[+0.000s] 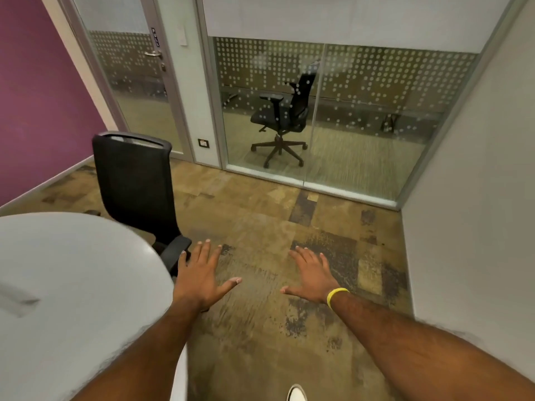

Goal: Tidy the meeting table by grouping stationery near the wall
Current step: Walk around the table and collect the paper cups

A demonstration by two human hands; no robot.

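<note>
As no stationery shows clearly on the white table [72,270] at the near left, only a blurry grey shape [20,302] by its left edge, I cannot tell how much tidying is done. The left hand [199,276] and right hand [312,273] are spread wide above the floor [260,215], holding nothing.

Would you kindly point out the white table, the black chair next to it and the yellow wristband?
white table [72,270]: head view, bare top surface.
black chair [136,180]: head view, mesh backrest.
yellow wristband [335,292]: head view, top of the band.
</note>
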